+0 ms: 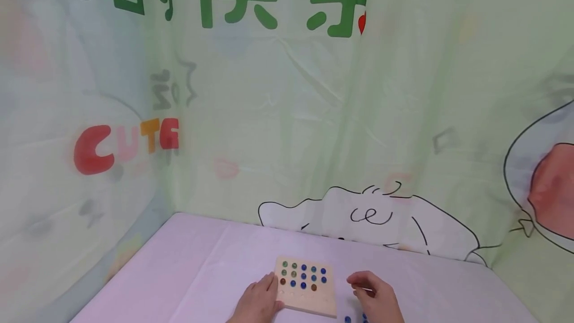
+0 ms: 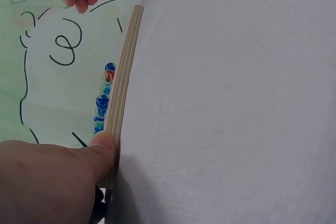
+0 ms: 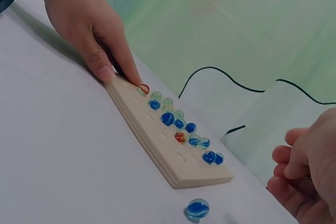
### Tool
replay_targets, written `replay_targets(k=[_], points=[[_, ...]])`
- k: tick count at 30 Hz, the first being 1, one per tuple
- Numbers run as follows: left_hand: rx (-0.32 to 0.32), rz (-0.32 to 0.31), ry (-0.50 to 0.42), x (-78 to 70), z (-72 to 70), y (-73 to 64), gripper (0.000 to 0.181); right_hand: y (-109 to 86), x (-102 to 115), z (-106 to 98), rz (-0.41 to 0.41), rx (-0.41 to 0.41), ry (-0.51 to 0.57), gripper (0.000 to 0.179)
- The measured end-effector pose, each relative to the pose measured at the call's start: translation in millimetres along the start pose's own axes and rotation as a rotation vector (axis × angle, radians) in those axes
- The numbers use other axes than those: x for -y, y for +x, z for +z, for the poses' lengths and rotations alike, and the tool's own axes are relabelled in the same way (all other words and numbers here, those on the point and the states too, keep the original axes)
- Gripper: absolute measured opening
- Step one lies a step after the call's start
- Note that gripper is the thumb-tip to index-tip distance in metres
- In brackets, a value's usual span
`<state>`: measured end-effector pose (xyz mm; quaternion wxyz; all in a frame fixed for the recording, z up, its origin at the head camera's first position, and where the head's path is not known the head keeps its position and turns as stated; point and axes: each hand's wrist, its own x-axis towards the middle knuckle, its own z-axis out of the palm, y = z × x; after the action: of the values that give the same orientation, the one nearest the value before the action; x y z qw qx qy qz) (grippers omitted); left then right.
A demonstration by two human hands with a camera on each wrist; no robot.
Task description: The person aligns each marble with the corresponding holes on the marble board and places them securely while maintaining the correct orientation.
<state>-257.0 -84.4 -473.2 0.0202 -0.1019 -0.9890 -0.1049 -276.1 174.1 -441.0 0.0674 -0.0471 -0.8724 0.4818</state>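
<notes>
A wooden marble board (image 1: 309, 306) lies on the table with rows of green, blue and red-brown glass marbles in its hollows. The row nearest me has bare hollows, as does the right end of the row behind it. My left hand (image 1: 257, 299) grips the board's near left corner, with the thumb (image 2: 105, 148) against the front edge and the fingers along the left side. To the right of the board, my right hand (image 1: 378, 297) hovers with loosely bent fingers; no marble shows between them. A loose blue marble (image 3: 198, 208) lies off the board's near right corner.
More blue marbles (image 1: 365, 317) lie partly hidden by my right hand. A pale cloth covers the table (image 1: 211, 263). Behind and to the left hangs a printed curtain (image 1: 269, 113), which meets the table's far edge just beyond the board.
</notes>
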Motion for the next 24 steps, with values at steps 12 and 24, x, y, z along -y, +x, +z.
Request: replay_targets(k=[12,24], points=[[0.022,-0.003,-0.018,-0.6,-0.9,0.2,0.066,-3.4,-31.2,-22.0,0.031,0.011,-0.032,0.019],[0.016,0.037,-0.015,1.9,-1.5,-2.4,0.066,-0.8,-79.1,-29.9,0.122,0.087,0.075,0.02]])
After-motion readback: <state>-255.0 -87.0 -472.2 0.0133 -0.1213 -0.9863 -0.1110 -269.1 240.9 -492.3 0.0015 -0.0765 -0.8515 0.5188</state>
